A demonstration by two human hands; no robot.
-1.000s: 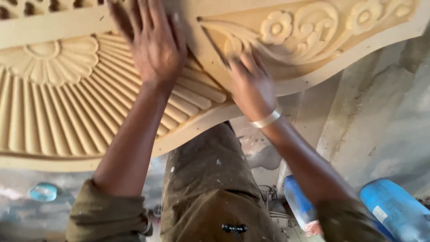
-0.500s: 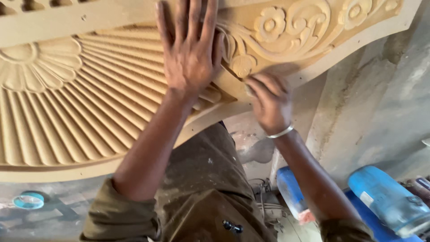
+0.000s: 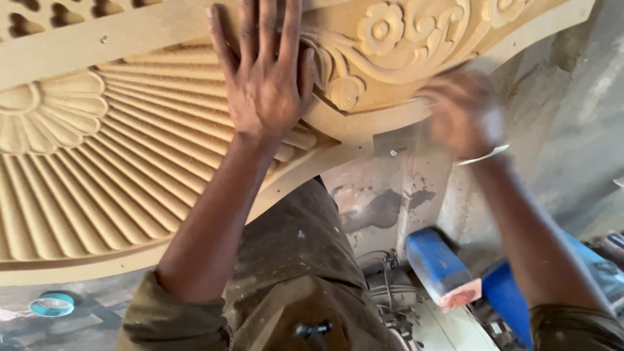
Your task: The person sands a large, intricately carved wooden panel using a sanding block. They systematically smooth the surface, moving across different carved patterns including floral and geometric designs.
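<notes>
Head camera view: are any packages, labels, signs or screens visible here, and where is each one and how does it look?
No signs, screens or readable labels show.
Blue container: floor, lower right, boxy, blue with a pinkish end.
Second blue container: beside it, partly behind the right arm.
Small teal round lid: floor, lower left, under the carved wooden panel.

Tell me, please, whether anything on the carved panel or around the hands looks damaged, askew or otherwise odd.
Nothing stands out. The carved wooden panel shows clean fluting and floral relief with no visible cracks. The left hand lies flat on it; the right hand at the panel's lower edge is motion-blurred, so its grip is unclear.
</notes>
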